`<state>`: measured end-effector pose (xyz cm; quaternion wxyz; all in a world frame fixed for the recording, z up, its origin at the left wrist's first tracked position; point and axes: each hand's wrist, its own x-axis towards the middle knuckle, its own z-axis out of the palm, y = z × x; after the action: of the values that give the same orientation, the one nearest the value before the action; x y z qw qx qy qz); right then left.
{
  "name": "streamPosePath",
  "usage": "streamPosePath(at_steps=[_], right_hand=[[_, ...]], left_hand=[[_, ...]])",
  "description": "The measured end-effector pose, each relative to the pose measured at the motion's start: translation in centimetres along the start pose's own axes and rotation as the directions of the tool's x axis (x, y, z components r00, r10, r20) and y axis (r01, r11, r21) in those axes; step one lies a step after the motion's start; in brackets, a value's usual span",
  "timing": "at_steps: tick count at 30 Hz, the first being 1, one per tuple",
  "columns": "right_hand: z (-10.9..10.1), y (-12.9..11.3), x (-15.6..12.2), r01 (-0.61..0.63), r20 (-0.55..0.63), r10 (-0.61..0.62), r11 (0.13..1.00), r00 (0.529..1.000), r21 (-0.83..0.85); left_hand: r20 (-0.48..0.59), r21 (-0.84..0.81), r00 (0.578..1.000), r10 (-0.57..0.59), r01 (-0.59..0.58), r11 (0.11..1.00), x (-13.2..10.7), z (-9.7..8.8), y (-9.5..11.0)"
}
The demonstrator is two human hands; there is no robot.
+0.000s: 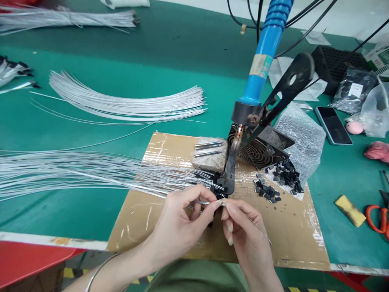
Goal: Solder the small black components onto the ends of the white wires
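Observation:
My left hand [182, 221] pinches the end of a thin silver wire [200, 201] between thumb and forefinger, just below the tip of a soldering iron [232, 162]. My right hand [244, 229] meets it fingertip to fingertip, pinching a thin strand [261, 229] that trails off to the right. Both hands hover over a taped cardboard sheet [146, 219]. A bundle of silver wires [75, 172] fans in from the left, its ends tipped with small black parts [217, 184]. The blue-handled iron [266, 48] rests in a black stand [285, 87].
A sponge block [209, 160] holds a few metal pins. Several loose black parts [279, 180] lie on the cardboard and bubble wrap. More wire bundles [127, 101] lie on the green table [152, 48]. A phone [333, 125], yellow sponge [350, 210] and orange scissors [378, 219] lie right.

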<state>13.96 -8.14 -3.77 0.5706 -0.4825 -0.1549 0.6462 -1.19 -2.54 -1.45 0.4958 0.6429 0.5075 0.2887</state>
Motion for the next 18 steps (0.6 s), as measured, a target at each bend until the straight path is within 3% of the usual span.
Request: streamPosePath(at_steps=[10,18], right_hand=[[0.75,0.49,-0.24,0.027,-0.053,-0.023,0.997,0.998,0.076],[0.53,0.60,-0.15,0.032,-0.014,-0.031,0.994,0.999,0.106]], left_hand=[[-0.009,-0.072,0.998,-0.068,0.067,0.995,0.06,0.19,0.34],[-0.032,-0.123,0.992,-0.120,0.115,0.986,0.15,0.20,0.08]])
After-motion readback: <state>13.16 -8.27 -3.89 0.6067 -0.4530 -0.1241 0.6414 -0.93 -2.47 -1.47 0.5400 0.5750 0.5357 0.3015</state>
